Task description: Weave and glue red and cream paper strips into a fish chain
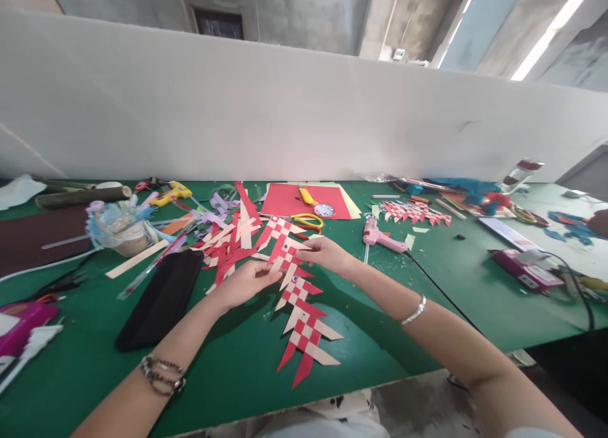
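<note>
A long chain of woven red and cream paper pieces [304,321] slants from the middle of the green table toward me, with pointed strip ends along its sides. My left hand [250,282] pinches its left edge between thumb and fingers. On the opposite edge, a little higher, my right hand [325,254] grips the same woven paper. Small round dots sit along the chain's middle. Behind it lie yellow-handled scissors [308,221], partly hidden. Loose red and cream paper strips [232,245] are heaped left of the chain.
A pink glue gun [380,237] with a black cord lies to the right, near another woven paper piece [415,212]. Red paper sheets [280,200] are stacked at the back. At left are a black pouch [161,302], a decorated pot [126,226] and a yellow glue gun [173,193].
</note>
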Motion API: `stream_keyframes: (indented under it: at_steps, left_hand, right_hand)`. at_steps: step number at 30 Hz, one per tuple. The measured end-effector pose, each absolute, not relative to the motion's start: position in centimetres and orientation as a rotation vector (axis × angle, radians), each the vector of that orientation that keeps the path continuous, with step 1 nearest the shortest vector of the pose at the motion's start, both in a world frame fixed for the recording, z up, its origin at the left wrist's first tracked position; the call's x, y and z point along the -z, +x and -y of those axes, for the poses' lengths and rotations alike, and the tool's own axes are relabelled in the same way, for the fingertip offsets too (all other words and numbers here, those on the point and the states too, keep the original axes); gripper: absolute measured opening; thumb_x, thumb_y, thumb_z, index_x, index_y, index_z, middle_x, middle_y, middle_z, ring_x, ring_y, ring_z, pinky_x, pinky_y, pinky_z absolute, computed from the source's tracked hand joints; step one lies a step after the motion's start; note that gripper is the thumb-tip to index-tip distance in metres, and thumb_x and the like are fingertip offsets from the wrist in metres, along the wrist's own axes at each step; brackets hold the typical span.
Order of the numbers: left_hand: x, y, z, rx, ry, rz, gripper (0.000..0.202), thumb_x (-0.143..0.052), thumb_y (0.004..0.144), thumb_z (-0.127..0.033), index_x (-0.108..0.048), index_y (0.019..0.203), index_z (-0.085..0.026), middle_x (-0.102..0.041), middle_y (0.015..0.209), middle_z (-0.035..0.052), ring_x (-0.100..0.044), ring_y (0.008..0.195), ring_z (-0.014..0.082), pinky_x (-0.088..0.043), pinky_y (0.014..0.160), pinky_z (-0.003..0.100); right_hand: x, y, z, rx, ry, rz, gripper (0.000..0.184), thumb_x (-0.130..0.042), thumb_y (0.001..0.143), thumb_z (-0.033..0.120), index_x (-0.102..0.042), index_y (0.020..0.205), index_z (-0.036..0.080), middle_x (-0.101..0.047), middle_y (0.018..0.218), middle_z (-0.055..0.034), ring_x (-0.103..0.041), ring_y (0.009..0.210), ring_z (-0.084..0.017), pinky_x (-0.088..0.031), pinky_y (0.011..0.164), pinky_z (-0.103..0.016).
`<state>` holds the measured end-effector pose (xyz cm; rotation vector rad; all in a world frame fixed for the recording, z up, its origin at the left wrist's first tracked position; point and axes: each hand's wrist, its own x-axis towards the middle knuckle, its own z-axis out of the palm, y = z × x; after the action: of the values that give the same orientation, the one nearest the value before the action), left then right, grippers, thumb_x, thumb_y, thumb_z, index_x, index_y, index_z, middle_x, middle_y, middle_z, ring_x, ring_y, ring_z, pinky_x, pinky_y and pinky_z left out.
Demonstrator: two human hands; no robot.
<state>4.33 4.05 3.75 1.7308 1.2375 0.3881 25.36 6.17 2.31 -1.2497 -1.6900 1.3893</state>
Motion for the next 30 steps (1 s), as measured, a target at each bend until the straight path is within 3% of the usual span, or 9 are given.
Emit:
stream_keyframes:
  at_steps: [6, 8, 12, 14, 16, 20, 24, 27, 30]
  left_hand:
    - [-3.6, 2.9, -4.7, -0.514, 1.692, -1.181, 0.045, -0.058, 0.072, -0.055, -0.064, 0.107, -0.027, -0.059, 0.125, 0.0033, -0.057, 0.110, 0.0253, -0.045, 0.090, 0.031]
    - [-3.4, 2.2, -4.7, -0.524, 1.700, -1.162, 0.041, -0.055, 0.075, -0.054, -0.065, 0.104, -0.026, -0.063, 0.118, 0.0041, -0.062, 0.101, 0.0232, -0.045, 0.089, 0.032]
    - [-2.9, 1.4, -4.6, -0.528, 1.725, -1.268, 0.038, -0.054, 0.074, -0.055, -0.068, 0.078, -0.020, -0.071, 0.082, 0.0060, -0.065, 0.082, 0.0232, -0.048, 0.082, 0.035]
    - [-2.6, 1.3, -4.6, -0.547, 1.726, -1.286, 0.042, -0.052, 0.075, -0.057, -0.066, 0.069, -0.019, -0.070, 0.075, 0.0068, -0.064, 0.079, 0.0233, -0.048, 0.082, 0.036]
    - [-2.4, 1.6, -4.6, -0.609, 1.684, -1.282, 0.044, -0.050, 0.075, -0.059, -0.067, 0.073, -0.018, -0.071, 0.082, 0.0084, -0.064, 0.082, 0.0237, -0.048, 0.083, 0.036]
    - [-2.2, 2.6, -4.8, -0.684, 1.592, -1.209, 0.053, -0.056, 0.071, -0.059, -0.062, 0.106, -0.019, -0.065, 0.114, 0.0105, -0.059, 0.104, 0.0255, -0.045, 0.091, 0.036]
    - [-1.9, 3.9, -4.8, -0.652, 1.580, -1.078, 0.066, -0.063, 0.067, -0.055, -0.053, 0.121, -0.017, -0.058, 0.125, 0.0119, -0.052, 0.116, 0.0262, -0.044, 0.094, 0.036]
    - [-2.1, 4.5, -4.6, -0.639, 1.531, -1.095, 0.067, -0.065, 0.066, -0.053, -0.053, 0.121, -0.018, -0.058, 0.125, 0.0104, -0.054, 0.113, 0.0278, -0.048, 0.089, 0.037]
    - [-2.5, 4.9, -4.0, -0.630, 1.555, -1.169, 0.049, -0.065, 0.065, -0.053, -0.066, 0.101, -0.020, -0.067, 0.110, 0.0055, -0.059, 0.103, 0.0284, -0.049, 0.084, 0.035]
  right_hand:
    - [-2.4, 26.9, -7.7, -1.334, -1.253, 1.612, 0.031, -0.065, 0.066, 0.046, -0.058, 0.065, 0.015, -0.052, 0.061, 0.0035, -0.044, 0.054, -0.007, -0.036, 0.054, -0.023]
    - [-2.3, 27.8, -8.6, -1.302, -1.276, 1.582, 0.030, -0.066, 0.065, 0.044, -0.056, 0.062, 0.015, -0.050, 0.058, 0.0041, -0.042, 0.053, -0.007, -0.035, 0.053, -0.023]
    - [-2.8, 29.3, -10.3, -1.234, -1.298, 1.514, 0.032, -0.068, 0.062, 0.043, -0.052, 0.059, 0.016, -0.045, 0.055, 0.0055, -0.039, 0.052, -0.006, -0.033, 0.053, -0.023]
    - [-3.5, 29.8, -10.8, -1.206, -1.285, 1.486, 0.032, -0.068, 0.062, 0.043, -0.052, 0.061, 0.016, -0.047, 0.058, 0.0051, -0.040, 0.053, -0.006, -0.032, 0.053, -0.022]
    - [-4.4, 30.0, -11.1, -1.195, -1.256, 1.469, 0.031, -0.068, 0.062, 0.043, -0.053, 0.065, 0.016, -0.048, 0.062, 0.0044, -0.041, 0.055, -0.006, -0.033, 0.054, -0.022]
    - [-6.6, 29.5, -10.7, -1.210, -1.164, 1.465, 0.030, -0.066, 0.065, 0.042, -0.052, 0.065, 0.015, -0.049, 0.063, 0.0037, -0.042, 0.056, -0.006, -0.033, 0.054, -0.022]
    - [-8.5, 28.3, -9.9, -1.243, -1.077, 1.464, 0.029, -0.065, 0.066, 0.041, -0.051, 0.065, 0.016, -0.048, 0.062, 0.0040, -0.041, 0.055, -0.006, -0.035, 0.055, -0.023]
    - [-9.4, 27.6, -9.3, -1.292, -1.022, 1.417, 0.027, -0.067, 0.066, 0.039, -0.054, 0.068, 0.016, -0.049, 0.063, 0.0038, -0.041, 0.055, -0.005, -0.035, 0.055, -0.022]
    - [-9.8, 27.1, -8.9, -1.327, -0.973, 1.376, 0.027, -0.068, 0.064, 0.038, -0.056, 0.069, 0.015, -0.050, 0.063, 0.0040, -0.040, 0.054, -0.005, -0.033, 0.053, -0.022]
